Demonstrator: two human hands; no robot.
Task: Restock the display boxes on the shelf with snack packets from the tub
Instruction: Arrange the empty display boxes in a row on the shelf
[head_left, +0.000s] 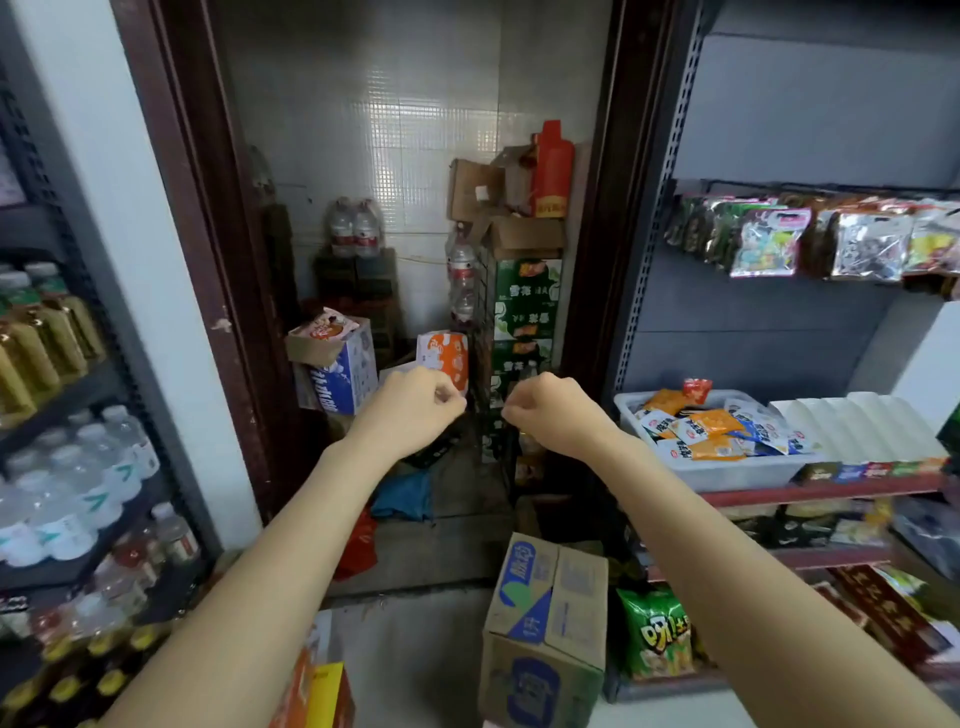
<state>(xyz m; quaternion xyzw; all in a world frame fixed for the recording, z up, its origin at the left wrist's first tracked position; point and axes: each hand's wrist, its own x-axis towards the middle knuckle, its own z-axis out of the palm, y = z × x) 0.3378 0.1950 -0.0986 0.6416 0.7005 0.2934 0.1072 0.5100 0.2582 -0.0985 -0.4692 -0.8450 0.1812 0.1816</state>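
You face a storeroom doorway beside the shelf (810, 491). The tub (727, 470) of packets (714, 428) sits on it, right of your hands, boxes (857, 431) alongside for easy transfer. Your left hand (415, 408) and right hand (550, 410) hover curled, holding nothing.

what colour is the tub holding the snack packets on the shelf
Pale grey-white tub, seen in the head view, the only view.
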